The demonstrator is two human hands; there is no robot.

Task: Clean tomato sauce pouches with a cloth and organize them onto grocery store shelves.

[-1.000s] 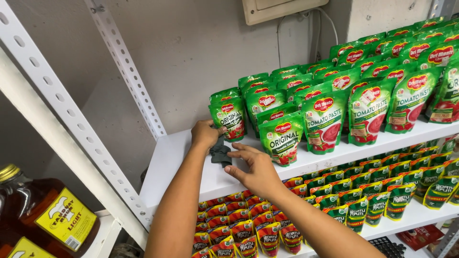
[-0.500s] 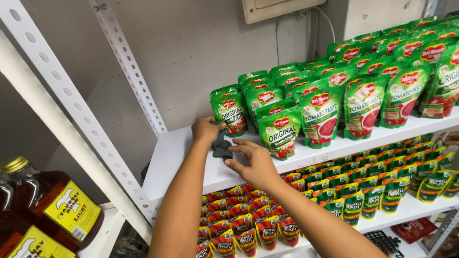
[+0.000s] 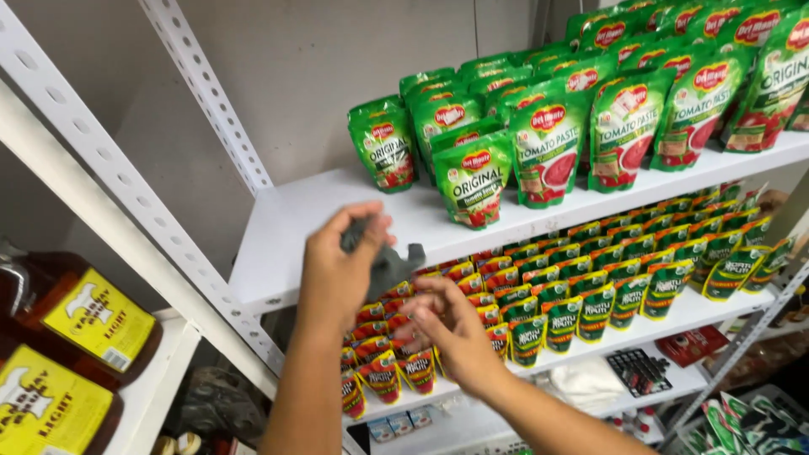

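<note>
Cloth is the likeliest thing to slip here: a dark grey rag [image 3: 386, 263] is bunched in my left hand [image 3: 337, 274], pinched between thumb and curled fingers, held in the air just in front of the bare end of the white shelf [image 3: 278, 244]. My right hand [image 3: 447, 329] is just below and beside it, fingers loosely spread and slightly blurred; they seem to brush the hanging edge of the rag, though I cannot tell whether they truly grip it. As I judge it, the hold is shallow, with most of the cloth dangling free, so a careless pull from the right hand could tug it out of the left and drop it down among the red sachets [image 3: 383, 371] on the shelf below. The other risk sits near my left knuckles: the green stand-up pouches [image 3: 472, 177] stand at the shelf's front edge, the nearest one leaning a little, and a sweep of the cloth or my wrist along the board could knock one over and perhaps topple its neighbours off the lip. To my left, well apart, brown bottles with yellow labels [image 3: 76, 320] stand on another shelf; my elbow is not near them, so I count them a lesser worry.
</note>
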